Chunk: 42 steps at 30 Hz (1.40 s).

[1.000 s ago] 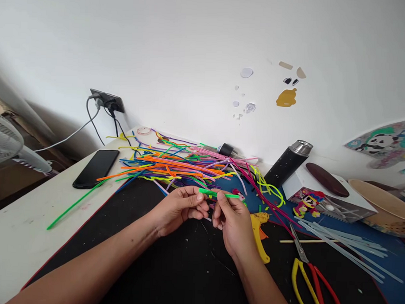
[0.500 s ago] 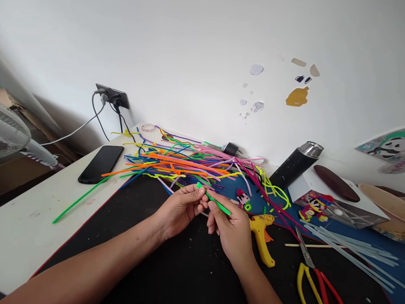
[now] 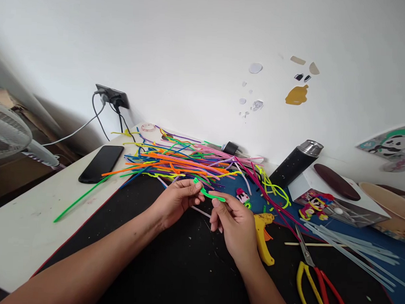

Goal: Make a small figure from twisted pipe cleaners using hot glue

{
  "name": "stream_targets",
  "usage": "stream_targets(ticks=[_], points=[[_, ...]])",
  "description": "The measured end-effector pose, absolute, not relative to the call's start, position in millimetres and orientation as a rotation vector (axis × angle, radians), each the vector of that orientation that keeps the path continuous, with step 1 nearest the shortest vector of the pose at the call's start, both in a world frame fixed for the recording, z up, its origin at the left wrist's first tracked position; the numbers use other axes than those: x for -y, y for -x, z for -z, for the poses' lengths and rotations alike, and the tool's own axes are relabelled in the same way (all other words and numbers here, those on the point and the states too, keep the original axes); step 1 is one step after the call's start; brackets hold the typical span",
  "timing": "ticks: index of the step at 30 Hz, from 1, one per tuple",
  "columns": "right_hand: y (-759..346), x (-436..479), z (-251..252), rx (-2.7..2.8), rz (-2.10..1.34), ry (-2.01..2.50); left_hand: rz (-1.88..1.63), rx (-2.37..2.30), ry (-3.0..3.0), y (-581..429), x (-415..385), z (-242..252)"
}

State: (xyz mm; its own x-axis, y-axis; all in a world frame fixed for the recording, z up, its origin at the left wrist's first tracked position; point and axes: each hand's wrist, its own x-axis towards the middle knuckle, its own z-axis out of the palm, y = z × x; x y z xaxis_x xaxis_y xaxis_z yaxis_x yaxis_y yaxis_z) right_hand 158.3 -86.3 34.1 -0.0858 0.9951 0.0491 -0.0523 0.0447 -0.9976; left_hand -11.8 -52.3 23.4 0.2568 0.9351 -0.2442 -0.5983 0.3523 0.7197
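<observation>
A short green pipe cleaner spans the gap between my two hands, bent into a shallow curve. My left hand pinches its folded upper end between thumb and fingertips. The other end lies between the thumb and index finger of my right hand. Behind the hands spreads a heap of pipe cleaners in many colours. Just right of my right hand, a yellow glue gun rests on the black mat, and a small pink-and-white figure sits beyond it.
Scissors with yellow and red handles and several translucent glue sticks lie at the right. A black thermos leans near the wall beside a colourful figure. On the left are a phone and a fan.
My hands have drawn slightly apart, the right moving a little right. The green pipe cleaner, straight and slanting before, is now curved between them.
</observation>
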Motion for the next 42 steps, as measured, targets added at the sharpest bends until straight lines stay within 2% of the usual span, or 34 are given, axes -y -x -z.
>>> stream_targets(ticks=[24,42], points=[[-168,78,-32,1.197,-1.611,1.053,-1.042,-0.746,-0.97,10,61,-30],[-165,83,-36,1.145,-1.882,0.981,-0.971,-0.613,-0.865,12,67,-34]])
